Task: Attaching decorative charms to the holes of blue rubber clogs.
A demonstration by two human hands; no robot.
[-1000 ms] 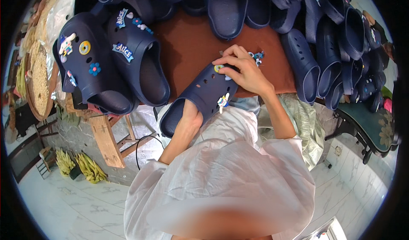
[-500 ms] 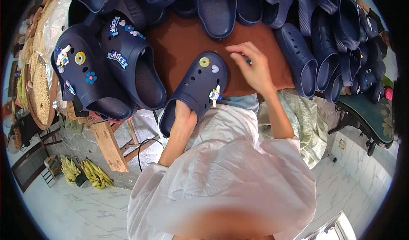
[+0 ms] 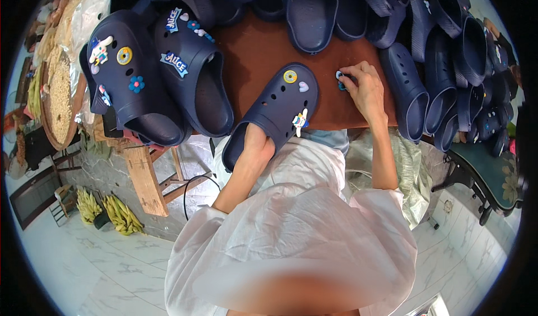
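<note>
A navy clog lies tilted at the near edge of the brown table. It bears a yellow ring charm, a pale heart charm and a white figure charm. My left hand is pushed into its opening and holds it; the fingers are hidden inside. To the right of the clog, my right hand has thumb and forefinger pinched on a small blue-and-white shoe charm at the tabletop. Two decorated clogs stand at the left.
Plain navy clogs line the far side of the brown table, and more are heaped at the right. A wooden stool stands below left, near a round tray of pale grains. A dark-topped chair is at the right.
My right hand has moved right, away from the clog's toe, and its fingers have closed on the small charm. The left hand remains in the clog. The whole view has shifted slightly.
</note>
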